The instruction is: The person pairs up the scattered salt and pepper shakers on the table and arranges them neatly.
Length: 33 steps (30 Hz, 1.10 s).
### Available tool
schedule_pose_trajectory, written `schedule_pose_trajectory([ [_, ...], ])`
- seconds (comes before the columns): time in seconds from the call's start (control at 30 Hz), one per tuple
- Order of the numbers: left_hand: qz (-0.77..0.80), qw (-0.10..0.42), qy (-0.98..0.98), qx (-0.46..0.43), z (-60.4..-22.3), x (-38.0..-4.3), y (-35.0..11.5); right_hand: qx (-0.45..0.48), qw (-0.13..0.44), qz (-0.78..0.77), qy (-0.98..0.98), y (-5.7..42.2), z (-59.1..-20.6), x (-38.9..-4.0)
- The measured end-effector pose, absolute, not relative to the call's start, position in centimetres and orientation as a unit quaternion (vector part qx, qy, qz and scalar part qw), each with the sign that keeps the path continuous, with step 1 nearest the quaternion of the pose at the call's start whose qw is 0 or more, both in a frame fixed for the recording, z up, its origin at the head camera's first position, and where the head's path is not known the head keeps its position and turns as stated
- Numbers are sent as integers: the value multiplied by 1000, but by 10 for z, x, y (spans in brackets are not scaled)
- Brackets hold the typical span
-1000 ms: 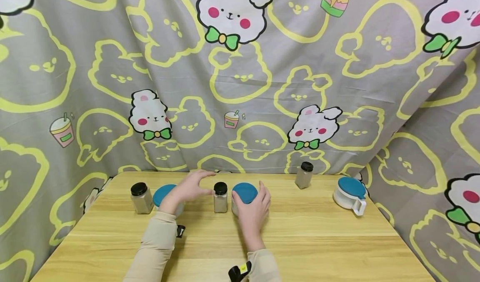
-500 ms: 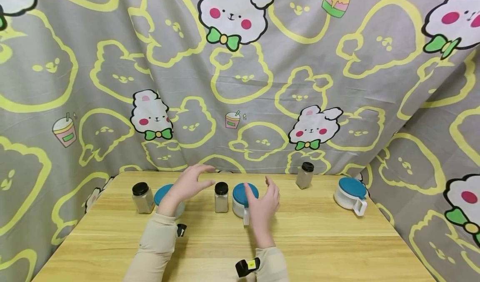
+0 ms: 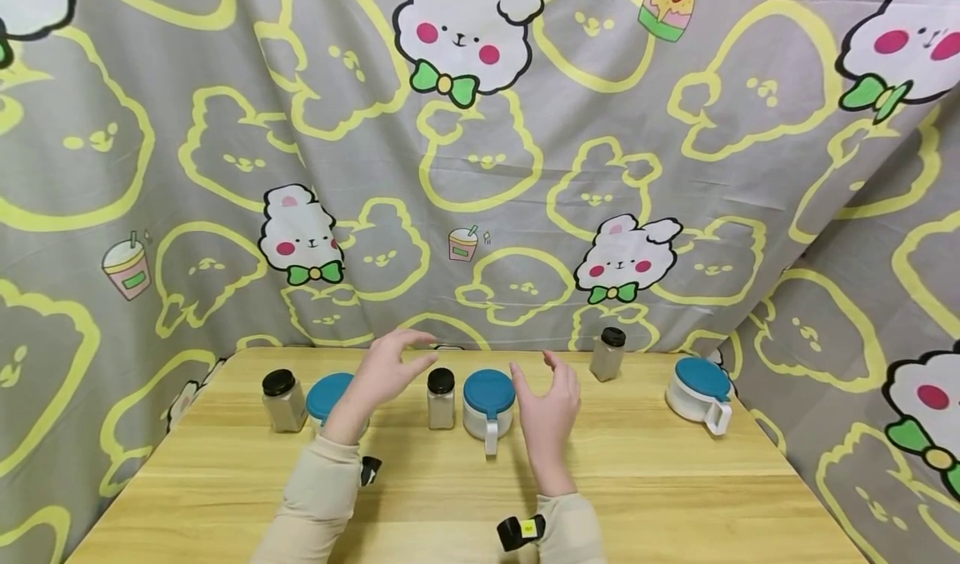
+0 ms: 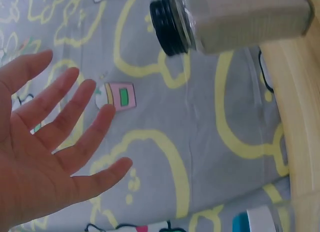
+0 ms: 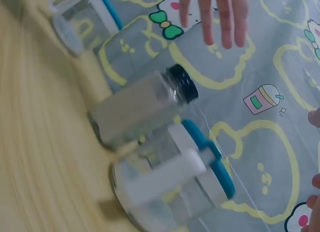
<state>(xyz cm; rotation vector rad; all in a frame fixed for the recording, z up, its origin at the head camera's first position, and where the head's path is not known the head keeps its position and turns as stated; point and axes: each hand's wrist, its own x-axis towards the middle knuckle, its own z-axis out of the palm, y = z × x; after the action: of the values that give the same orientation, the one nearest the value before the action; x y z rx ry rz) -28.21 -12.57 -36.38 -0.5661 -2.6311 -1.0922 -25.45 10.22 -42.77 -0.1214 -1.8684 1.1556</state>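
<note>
In the head view, my left hand (image 3: 386, 370) hovers with spread fingers, left of a clear spice bottle (image 3: 441, 406) with a black cap. Touching nothing, it shows its open palm in the left wrist view, beneath the same bottle (image 4: 245, 24). Right of that bottle stands a clear jar (image 3: 489, 391) with a blue lid and white handle facing me. My right hand (image 3: 550, 397) is held just right of this jar, thumb and fingers apart and holding nothing. Only its fingertips (image 5: 315, 207) show at the edge of the right wrist view.
Another blue-lidded jar (image 3: 330, 395), partly behind my left forearm, stands beside a black-capped bottle (image 3: 285, 407). Farther right are one more bottle (image 3: 608, 357) and a blue-lidded jar (image 3: 699, 385). A patterned curtain (image 3: 517, 172) hangs behind the wooden table (image 3: 637, 481).
My right hand has moved off the middle blue-lidded jar to the right, uncovering its handle. My left hand has barely shifted. The jars and bottles stay in place.
</note>
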Motion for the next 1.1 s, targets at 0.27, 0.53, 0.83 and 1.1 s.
schedule_pose_trajectory([
  [0.27, -382, 131, -897, -181, -367, -276, -106, 28, 488, 385, -783, 129, -431, -257],
  [0.53, -358, 136, -905, -187, -365, -275, -89, 74, 476, 339, -808, 149, -429, -258],
  [0.83, -307, 160, -915, -206, -360, -272, -73, 128, 440, 307, -834, 166, -421, -257],
  [1.1, -303, 193, -909, -209, -362, -270, -56, 164, 391, 290, -858, 188, -417, -253],
])
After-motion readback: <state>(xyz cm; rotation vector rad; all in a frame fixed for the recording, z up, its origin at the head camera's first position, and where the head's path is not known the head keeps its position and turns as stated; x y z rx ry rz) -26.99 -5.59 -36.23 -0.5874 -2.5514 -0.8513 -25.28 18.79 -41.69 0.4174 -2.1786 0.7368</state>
